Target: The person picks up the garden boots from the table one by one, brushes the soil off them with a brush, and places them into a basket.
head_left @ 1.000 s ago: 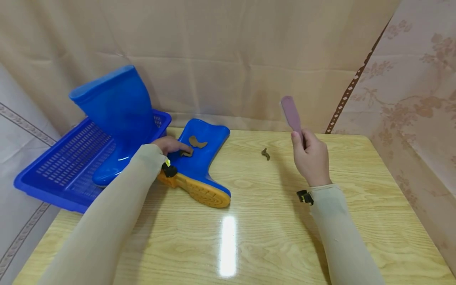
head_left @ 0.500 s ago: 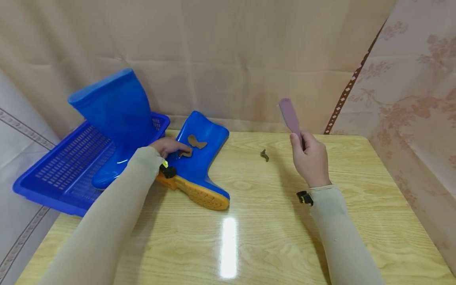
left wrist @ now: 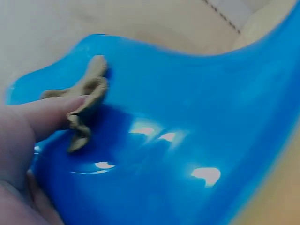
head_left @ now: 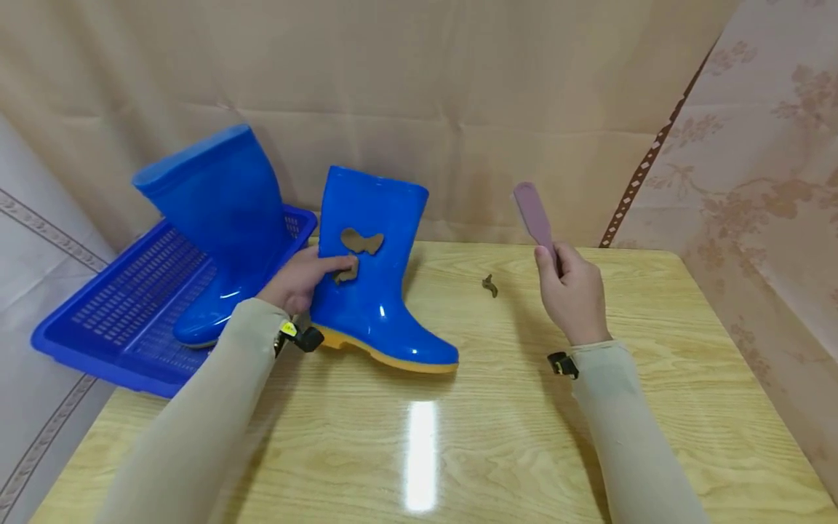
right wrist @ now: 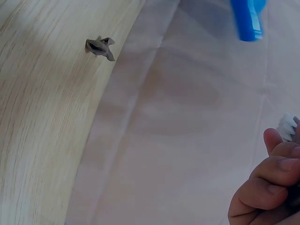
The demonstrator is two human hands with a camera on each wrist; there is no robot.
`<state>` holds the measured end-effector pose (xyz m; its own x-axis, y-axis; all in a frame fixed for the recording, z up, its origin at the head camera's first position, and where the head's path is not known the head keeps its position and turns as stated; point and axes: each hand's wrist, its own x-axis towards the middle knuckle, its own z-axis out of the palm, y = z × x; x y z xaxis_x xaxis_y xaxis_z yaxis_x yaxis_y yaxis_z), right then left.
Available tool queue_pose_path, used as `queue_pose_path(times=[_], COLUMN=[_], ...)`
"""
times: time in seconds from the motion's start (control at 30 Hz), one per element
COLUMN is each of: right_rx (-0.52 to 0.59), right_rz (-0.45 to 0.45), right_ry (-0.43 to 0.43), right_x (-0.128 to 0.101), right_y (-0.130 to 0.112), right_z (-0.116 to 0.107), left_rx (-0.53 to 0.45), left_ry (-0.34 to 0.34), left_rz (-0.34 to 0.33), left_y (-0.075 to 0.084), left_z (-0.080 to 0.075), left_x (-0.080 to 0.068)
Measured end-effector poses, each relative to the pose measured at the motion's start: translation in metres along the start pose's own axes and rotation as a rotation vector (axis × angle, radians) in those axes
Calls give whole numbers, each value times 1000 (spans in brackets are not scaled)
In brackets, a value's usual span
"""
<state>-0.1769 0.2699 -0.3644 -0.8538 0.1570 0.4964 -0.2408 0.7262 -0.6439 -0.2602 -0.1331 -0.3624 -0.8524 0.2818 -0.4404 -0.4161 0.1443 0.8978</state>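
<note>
A blue rubber boot (head_left: 376,276) with a yellow sole stands upright on the wooden table (head_left: 458,437). Brown mud-like patches (head_left: 360,242) stick to its shaft. My left hand (head_left: 301,280) grips the shaft from the left, thumb by a patch (left wrist: 86,101). My right hand (head_left: 569,291) holds a pinkish brush (head_left: 533,211) by its handle, raised above the table to the right of the boot. White bristles (right wrist: 286,126) show beside my fingers (right wrist: 267,187) in the right wrist view.
A second blue boot (head_left: 209,218) stands in a blue slotted tray (head_left: 111,306) at the table's left edge. A small brown scrap (head_left: 488,284) lies on the table between boot and right hand. Beige cloth hangs behind and on both sides.
The boot lay on its side with the sole facing me; my left hand has tipped it upright. My right hand with the brush has hardly moved.
</note>
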Motion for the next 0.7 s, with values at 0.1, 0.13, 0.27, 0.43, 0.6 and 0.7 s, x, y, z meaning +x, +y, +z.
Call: queue_pose_path(times=[0.1,0.13,0.27,0.43,0.6,0.7], right_rx=[-7,-9,-16,4,106,144], right_rz=[-7,-10,-16,-41,-201,-330], right_ry=[-3,-5,-9,-11,-96,-209], right_x=[0,0,-1,0,-2,-7], right_y=[1,1,3,6,1,-9], right_z=[1,2,3,5,8,13], left_rx=[-84,-97,-84,-68,-77,-75], left_ry=[95,142,355,460,444,466], left_rz=[122,172,401,564,612,661], left_y=[-7,-10,-20,-34,-41,-43], left_z=[12,18,45,71,83,90], left_x=[-5,-6,-6,-3,-1,1])
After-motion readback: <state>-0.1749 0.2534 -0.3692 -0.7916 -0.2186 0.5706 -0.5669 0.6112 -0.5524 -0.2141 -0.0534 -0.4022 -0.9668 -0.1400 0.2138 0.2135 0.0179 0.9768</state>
